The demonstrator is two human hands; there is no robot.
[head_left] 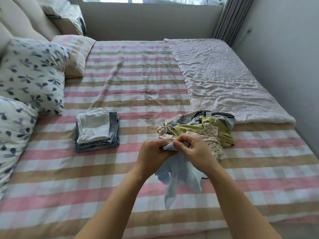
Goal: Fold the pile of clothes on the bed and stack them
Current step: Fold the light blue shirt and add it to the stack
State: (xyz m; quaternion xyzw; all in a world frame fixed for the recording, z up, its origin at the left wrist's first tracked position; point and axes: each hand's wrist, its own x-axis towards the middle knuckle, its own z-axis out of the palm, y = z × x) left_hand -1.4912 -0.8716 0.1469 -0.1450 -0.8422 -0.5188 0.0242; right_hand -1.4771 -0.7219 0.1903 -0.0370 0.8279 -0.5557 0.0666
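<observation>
Two bare hands met over the near half of a wide bed point(134, 78) covered in a pink, tan and white checked sheet. The left hand point(153, 152) and the right hand point(196, 150) were close together, almost touching. Each had its fingers curled to pinch the upper edge of a crumpled light blue cloth garment point(179, 176). That garment hung down from the two grips, its lower folds trailing toward the sheet between the forearms; whether it touched the sheet could not be told.

Just beyond the right hand lay the pile of unfolded clothes point(203, 130), a loose heap in which a cream printed piece, a yellow-green piece and a dark striped piece were tangled. The heap's near edge sat directly behind the right hand's knuckles. Well apart to the left, on the same sheet, stood a folded stack point(96, 131): a white folded item on top of several grey-blue ones, edges roughly squared.

A wrinkled pale pink quilt point(221, 78) was spread flat along the right side of the bed, its near end just behind the pile. Two white pillows with a dark blue leaf print point(32, 75) leaned at the left edge, with a pillow in the checked fabric point(77, 54) behind them. A grey pleated curtain point(229, 18) hung in the far right corner beside a window.
</observation>
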